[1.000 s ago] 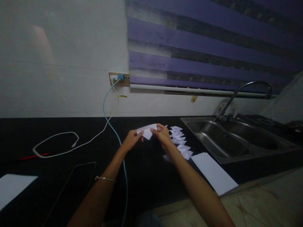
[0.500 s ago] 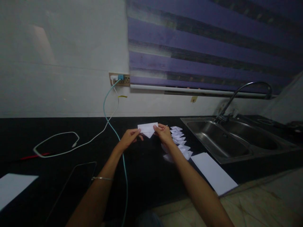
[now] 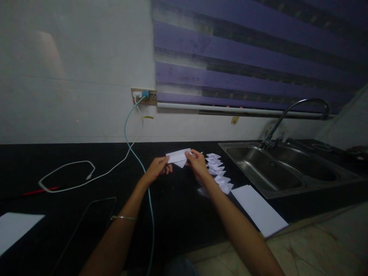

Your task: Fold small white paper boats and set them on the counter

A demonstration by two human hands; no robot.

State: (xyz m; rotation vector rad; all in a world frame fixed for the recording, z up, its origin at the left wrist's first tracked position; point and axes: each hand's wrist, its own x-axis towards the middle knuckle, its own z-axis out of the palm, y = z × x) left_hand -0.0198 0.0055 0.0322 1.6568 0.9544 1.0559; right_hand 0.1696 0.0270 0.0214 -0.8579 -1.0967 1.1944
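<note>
Item, in hand: one folded paper (image 3: 178, 156), white, with a long flat upper edge and a point hanging below it, held in the air just above the black countertop (image 3: 178, 214) and in front of the wall. Our left hand (image 3: 156, 168) pinches its left end between thumb and fingertips, the other fingers curled in. Our right hand (image 3: 197, 163) grips its right end the same way, fingers bent closed over the edge. A thin bracelet (image 3: 125, 217) sits on our left wrist. Item, on the counter just right of our right hand: a row of small folded pieces (image 3: 218, 172), white, overlapping one another and running back toward the wall. Item, near the counter's front edge and beside the row: one flat sheet (image 3: 258, 209), unfolded. Item, right: a steel sink (image 3: 273, 195) with a curved faucet (image 3: 299, 105) behind it. Item, left of our hands: a teal cable (image 3: 135, 149) dropping from the wall socket (image 3: 145, 96) across the counter, and a white cable (image 3: 69, 168) looped on the surface. Item, far left: a second white sheet (image 3: 14, 230), partly out of view, and a dark flat slab (image 3: 94, 218) whose nature we cannot tell. Above the sink hangs a purple striped blind (image 3: 244, 57).
</note>
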